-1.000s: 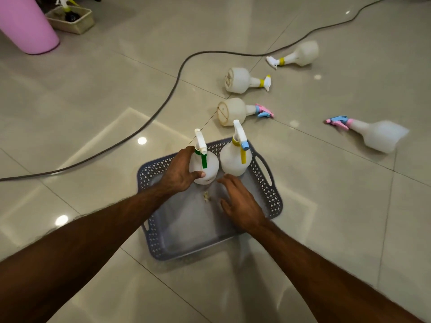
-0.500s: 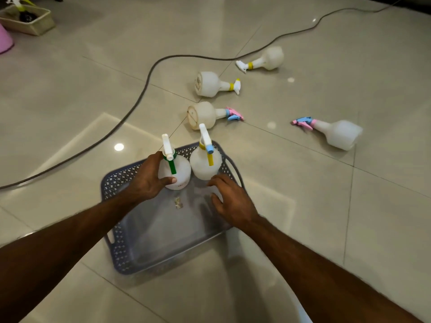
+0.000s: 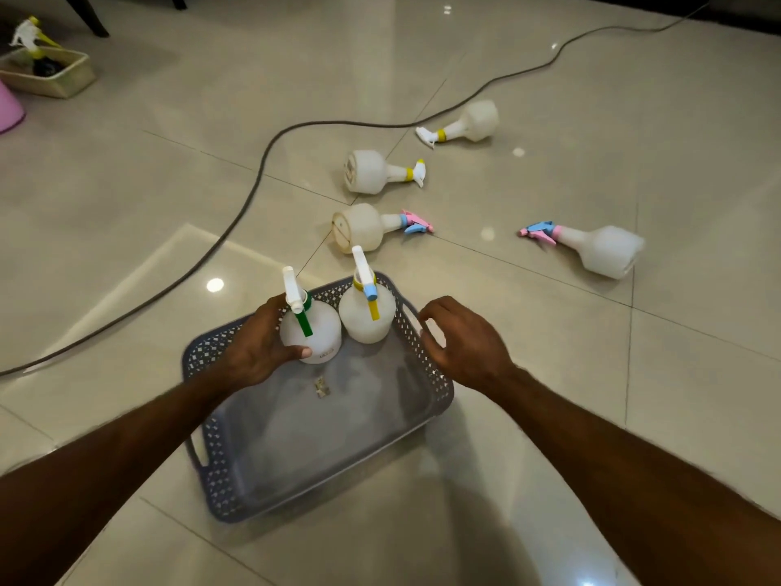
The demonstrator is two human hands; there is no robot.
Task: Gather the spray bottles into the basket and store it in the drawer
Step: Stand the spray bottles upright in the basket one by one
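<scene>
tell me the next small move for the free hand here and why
Probably reach the right hand forward to the nearest lying bottle: two bottles stand in the basket, four lie on the floor, and the left hand grips the green-trigger bottle.

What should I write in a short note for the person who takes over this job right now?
Hands: left hand grips the white spray bottle with green trigger; right hand is free, hovering at the right rim of the grey perforated plastic basket.
Done: two bottles stand upright in the basket, the green one and the white bottle with yellow trigger.
Left: four white spray bottles lie on the tiled floor beyond the basket. Gather them, then store the basket in the drawer, which is not in view.
</scene>
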